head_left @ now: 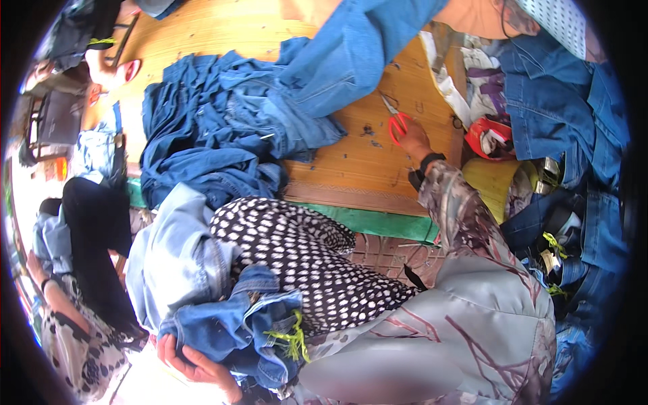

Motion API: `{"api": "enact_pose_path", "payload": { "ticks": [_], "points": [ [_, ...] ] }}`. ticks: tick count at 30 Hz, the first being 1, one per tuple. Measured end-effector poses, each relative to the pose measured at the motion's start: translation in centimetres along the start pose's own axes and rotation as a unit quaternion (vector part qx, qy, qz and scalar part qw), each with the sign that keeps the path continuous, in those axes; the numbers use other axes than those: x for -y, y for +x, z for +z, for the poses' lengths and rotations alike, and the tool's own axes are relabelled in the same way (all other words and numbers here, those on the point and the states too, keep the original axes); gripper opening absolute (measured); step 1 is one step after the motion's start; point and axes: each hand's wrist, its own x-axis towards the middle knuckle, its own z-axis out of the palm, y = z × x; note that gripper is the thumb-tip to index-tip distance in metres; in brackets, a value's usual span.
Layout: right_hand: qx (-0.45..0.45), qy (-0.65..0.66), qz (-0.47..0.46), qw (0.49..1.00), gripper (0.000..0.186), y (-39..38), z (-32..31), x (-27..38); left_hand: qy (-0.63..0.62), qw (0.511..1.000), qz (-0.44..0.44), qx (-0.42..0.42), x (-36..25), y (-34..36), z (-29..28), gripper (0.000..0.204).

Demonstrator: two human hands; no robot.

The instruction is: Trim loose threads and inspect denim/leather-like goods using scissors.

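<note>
Down at my lap, my left hand (199, 370) has its fingers curled on a blue denim garment (223, 329). A bunch of yellow-green threads (293, 335) hangs from this denim. Under and beside it lies a paler blue denim piece (177, 256), next to black-and-white dotted cloth (290, 250) over my legs. My right hand (415, 142) reaches out over the wooden table and is closed round the red handles of a pair of scissors (398, 125). Their blades point away from me, toward the far left.
A heap of blue jeans (216, 115) covers the left of the wooden table (364, 169), where dark scraps lie scattered. More jeans (553, 115) are piled at the right, beside a yellow container (496, 182) and a red one (487, 138). Other people sit across and at the left.
</note>
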Motion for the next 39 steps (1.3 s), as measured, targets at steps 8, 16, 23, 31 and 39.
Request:
{"api": "enact_pose_path", "payload": {
  "ticks": [8,16,23,31,39],
  "points": [
    [0.12,0.147,-0.052,0.98,0.044,-8.9,0.4,3.8,-0.053,0.997,0.03,-0.044,-0.1,0.3,1.0,0.025],
    [0.167,0.356,-0.171,0.903,0.037,-16.2,-8.8,18.2,-0.132,0.986,0.056,-0.086,-0.5,0.5,1.6,0.024],
    [0.276,0.441,-0.345,0.781,0.043,-22.5,-16.3,30.7,-0.222,0.967,0.046,-0.113,0.9,-1.8,0.1,0.027],
    [0.282,0.311,-0.418,0.805,0.04,-25.7,-15.9,31.7,-0.306,0.91,-0.105,-0.26,7.1,-7.0,-3.1,0.025],
    [0.316,0.376,-0.403,0.773,0.019,-30.6,-20.8,32.9,-0.616,0.712,-0.333,-0.064,11.4,-15.0,-1.4,0.048]
  ]
}}
